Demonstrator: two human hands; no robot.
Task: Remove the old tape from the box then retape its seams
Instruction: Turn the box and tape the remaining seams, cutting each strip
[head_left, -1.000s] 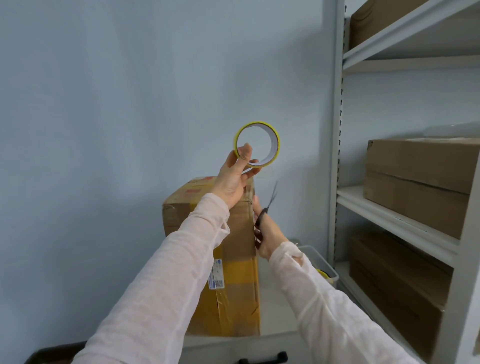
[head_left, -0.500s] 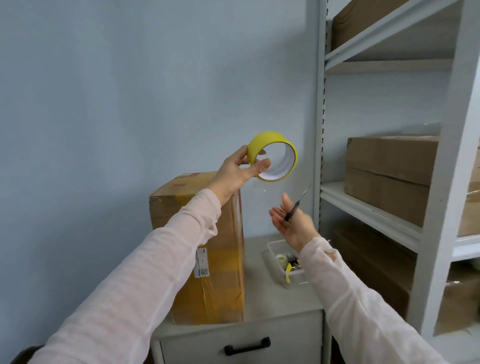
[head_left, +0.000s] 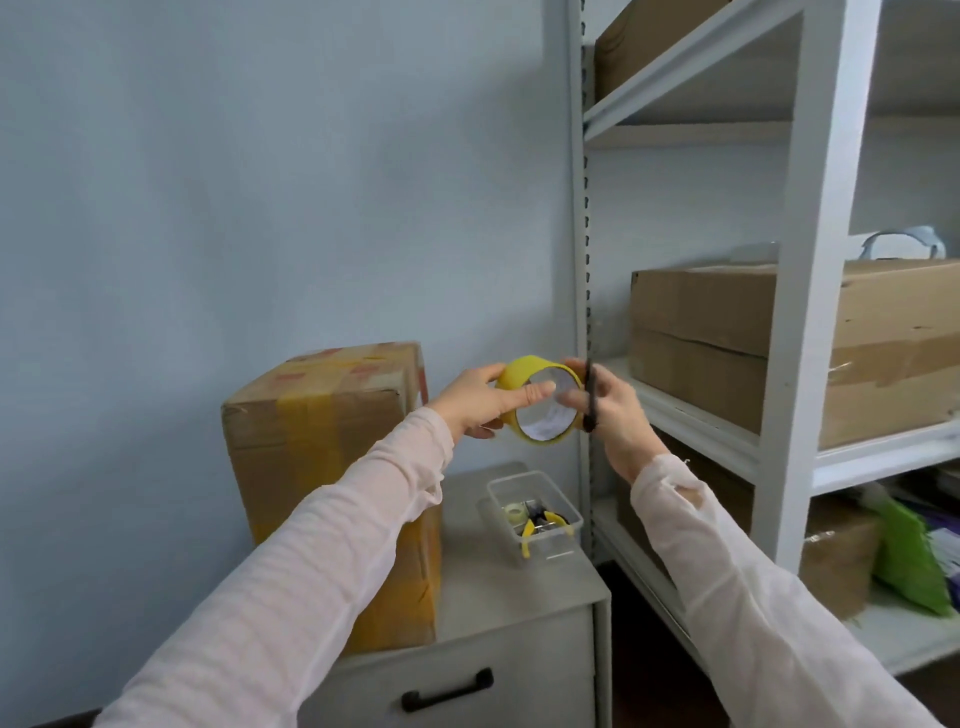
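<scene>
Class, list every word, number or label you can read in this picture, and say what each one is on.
Nothing here can be read.
Inside the tape roll: dark print on the core, too blurred to read.
On top of the box: red marks, too blurred to read.

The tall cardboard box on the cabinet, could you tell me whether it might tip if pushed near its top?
Probably tippable: the cardboard box stands taller than wide on the cabinet. Its creased corners suggest soft walls. Weight cannot be judged.
</scene>
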